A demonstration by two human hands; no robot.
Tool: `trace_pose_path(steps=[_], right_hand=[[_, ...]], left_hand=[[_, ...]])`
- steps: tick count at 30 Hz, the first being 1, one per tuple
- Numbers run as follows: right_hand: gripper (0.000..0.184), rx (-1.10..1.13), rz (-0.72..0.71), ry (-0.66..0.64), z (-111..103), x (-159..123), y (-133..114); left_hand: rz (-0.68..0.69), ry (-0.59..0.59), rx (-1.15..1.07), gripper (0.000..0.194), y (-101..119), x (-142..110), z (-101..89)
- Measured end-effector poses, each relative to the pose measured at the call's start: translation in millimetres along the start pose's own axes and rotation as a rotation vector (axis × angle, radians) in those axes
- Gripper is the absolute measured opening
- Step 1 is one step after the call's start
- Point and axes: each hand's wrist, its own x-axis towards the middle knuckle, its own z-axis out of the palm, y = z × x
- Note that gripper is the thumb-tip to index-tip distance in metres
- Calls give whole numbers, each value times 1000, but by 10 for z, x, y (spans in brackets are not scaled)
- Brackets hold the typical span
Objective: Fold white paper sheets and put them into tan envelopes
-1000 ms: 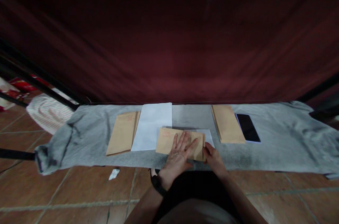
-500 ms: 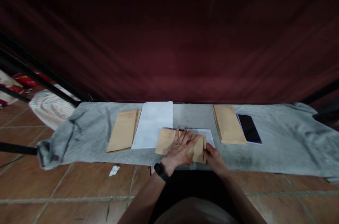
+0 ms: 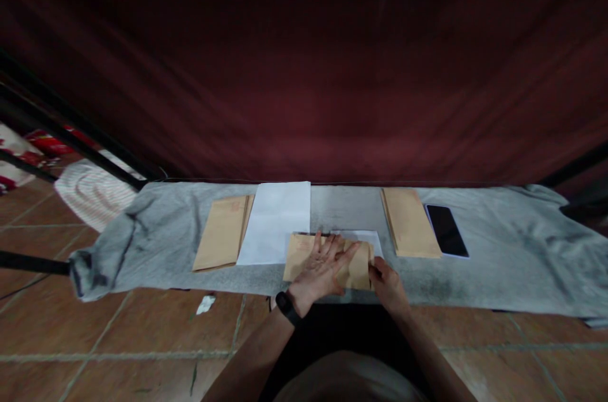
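A brown paper envelope (image 3: 297, 256) lies crosswise near the front edge of the cloth-covered surface. Spread flat on top of it is my left hand (image 3: 320, 270), with its fingers apart and a black band on the wrist. At the envelope's right end, my right hand (image 3: 386, 282) pinches the edge between thumb and fingers. A white sheet (image 3: 373, 238) sticks out from behind the envelope. Left of it, white paper (image 3: 278, 218) lies flat, beside a stack of brown envelopes (image 3: 221, 231). Another stack of envelopes (image 3: 412, 225) is to the right of my right hand.
A phone (image 3: 447, 231) lies right of the right-hand stack. Grey cloth (image 3: 513, 244) covers the narrow surface, with a dark red curtain (image 3: 304, 104) behind it. Black bars (image 3: 33, 263) stand at the left. A scrap of white paper (image 3: 206, 304) is on the tiled floor.
The envelope has shifted slightly right, and its right end looks flatter. My right hand has moved a little right with its edge; my left hand stays spread in nearly the same place.
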Motion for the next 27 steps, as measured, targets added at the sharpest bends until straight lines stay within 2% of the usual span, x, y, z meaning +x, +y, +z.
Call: trace_pose_path(steps=[6, 11, 15, 21, 27], right_hand=[[24, 140, 50, -15, -24, -19, -5], [27, 254, 46, -72, -55, -39, 36], [22, 155, 52, 1, -70, -63, 72], [20, 18, -20, 58, -86, -73, 55], [32, -139, 9, 191, -219, -84, -7]], left_hand=[[32, -3, 35, 126, 40, -26, -112], [29, -1, 48, 127, 58, -30, -131], [52, 4, 77, 124, 102, -32, -152], [63, -12, 116, 122, 175, -36, -236], [84, 5, 98, 111, 230, -56, -267]])
